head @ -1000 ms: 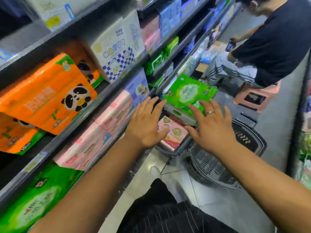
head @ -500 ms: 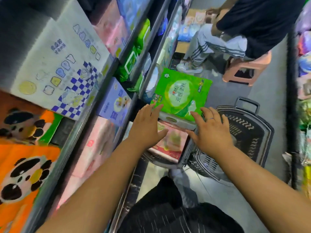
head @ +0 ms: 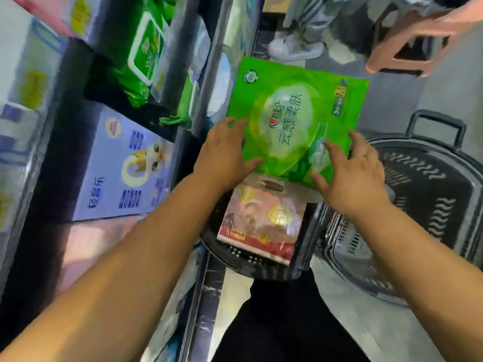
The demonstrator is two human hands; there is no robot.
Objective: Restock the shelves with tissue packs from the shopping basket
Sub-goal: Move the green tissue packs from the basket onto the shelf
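- Head view: the left hand (head: 224, 152) grips the near left edge of a green tissue pack (head: 295, 121), thumb on the printed top face and fingers curled around the side.
- The right hand (head: 350, 173) clamps the pack's near right corner, fingers (head: 333, 152) spread flat on the top face; a ring shows on one finger.
- The pack is tilted between both hands and stretches away from them, its far edge toward the floor of the aisle.
- Directly below the two hands sits a dark shopping basket (head: 303, 259), and a pink and red pack (head: 261, 226) lies flat inside it, just under the wrists.
- Right of the right hand, another dark basket (head: 431, 194) with a handle rests on the floor.
- Left of the left hand run the shelves (head: 206, 74), holding a pale purple pack with a cat picture (head: 125, 165) and, further from the hand, green wipe packs (head: 143, 53).
- Beyond the green pack, a white shoe (head: 295, 45) and a pink stool (head: 415, 35) of another person stand well apart from both hands.
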